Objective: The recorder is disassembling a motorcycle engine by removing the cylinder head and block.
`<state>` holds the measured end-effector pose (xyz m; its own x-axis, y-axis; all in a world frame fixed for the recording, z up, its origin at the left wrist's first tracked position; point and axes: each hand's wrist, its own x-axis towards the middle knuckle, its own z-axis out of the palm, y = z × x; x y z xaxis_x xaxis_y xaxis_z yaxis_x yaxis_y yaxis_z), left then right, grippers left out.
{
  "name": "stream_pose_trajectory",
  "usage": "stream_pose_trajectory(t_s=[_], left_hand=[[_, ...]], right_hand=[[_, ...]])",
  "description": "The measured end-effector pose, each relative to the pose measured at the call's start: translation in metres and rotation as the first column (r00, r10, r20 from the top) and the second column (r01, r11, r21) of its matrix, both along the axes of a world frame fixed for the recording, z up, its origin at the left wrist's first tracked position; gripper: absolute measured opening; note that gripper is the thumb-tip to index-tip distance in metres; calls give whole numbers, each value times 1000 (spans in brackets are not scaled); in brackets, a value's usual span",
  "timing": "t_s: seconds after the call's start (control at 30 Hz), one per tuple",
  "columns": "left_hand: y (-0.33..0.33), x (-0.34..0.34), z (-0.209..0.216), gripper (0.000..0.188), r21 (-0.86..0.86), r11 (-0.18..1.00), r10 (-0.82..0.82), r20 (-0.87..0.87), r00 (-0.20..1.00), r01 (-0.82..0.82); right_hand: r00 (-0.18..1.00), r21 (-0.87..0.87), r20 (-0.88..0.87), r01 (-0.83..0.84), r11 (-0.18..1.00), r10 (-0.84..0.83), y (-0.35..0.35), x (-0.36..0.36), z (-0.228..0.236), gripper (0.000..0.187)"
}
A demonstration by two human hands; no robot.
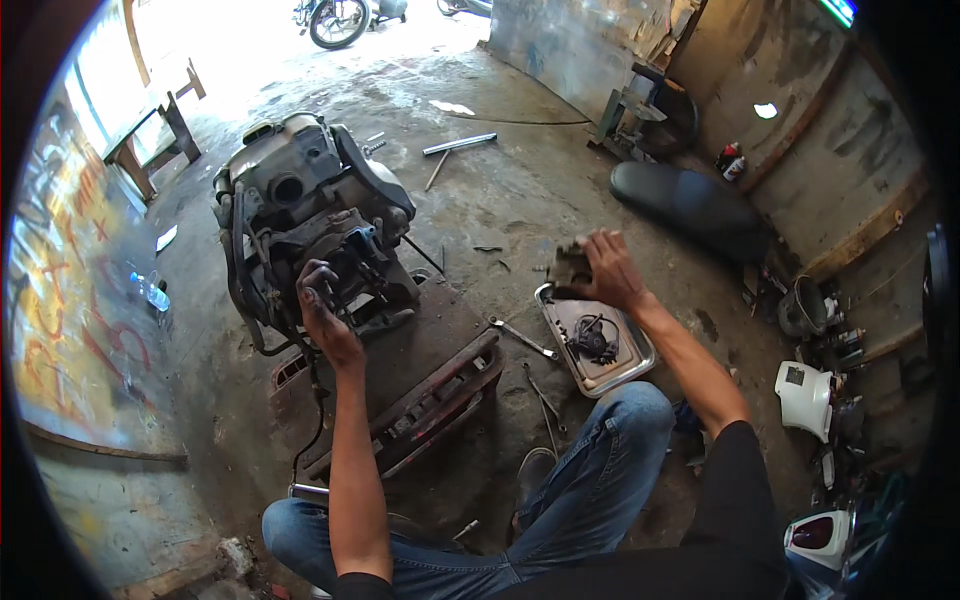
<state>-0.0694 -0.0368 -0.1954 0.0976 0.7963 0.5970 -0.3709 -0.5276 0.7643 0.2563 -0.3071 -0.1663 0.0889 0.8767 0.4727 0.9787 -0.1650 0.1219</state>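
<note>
The right hand's (pixel 612 272) fingers wrap a dark metal part (pixel 567 268) over the tray's (pixel 628 352) far end; the left hand's (pixel 330 322) curl at the engine (pixel 318 168), grip unclear. Apparently parts handling; setting down calls for avoiding the black coil (pixel 595 340).

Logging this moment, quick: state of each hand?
Left hand: fingers curled at the engine; whether it grips anything cannot be told.
Right hand: closed, holding a dark, blurred part.
</note>
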Motion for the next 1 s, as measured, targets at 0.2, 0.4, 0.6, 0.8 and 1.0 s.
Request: stream_pose_trajectory(t_s=[0.2, 0.4, 0.6, 0.8, 1.0], left_hand=[[-32, 9, -19, 47, -425, 892, 168, -11, 986, -157], [-120, -29, 8, 52, -334, 862, 252, -369, 895, -381], [-155, -43, 71, 57, -788, 32, -413, 550, 726, 615], [-142, -76, 67, 49, -665, 166, -295, 671, 681, 728], [-128, -103, 55, 41, -790, 350, -156, 480, 863, 503]], right_hand=[[982, -109, -80, -178, 978, 170, -38, -14, -1, 78], [899, -89, -45, -437, 895, 435, -31, -99, 71, 54], [800, 127, 106, -599, 790, 590, -3, -178, 81, 37], [744, 173, -289, -579, 797, 603, 11, -230, 59, 55], [198, 307, -928, -74, 949, 316, 29, -257, 33, 76]])
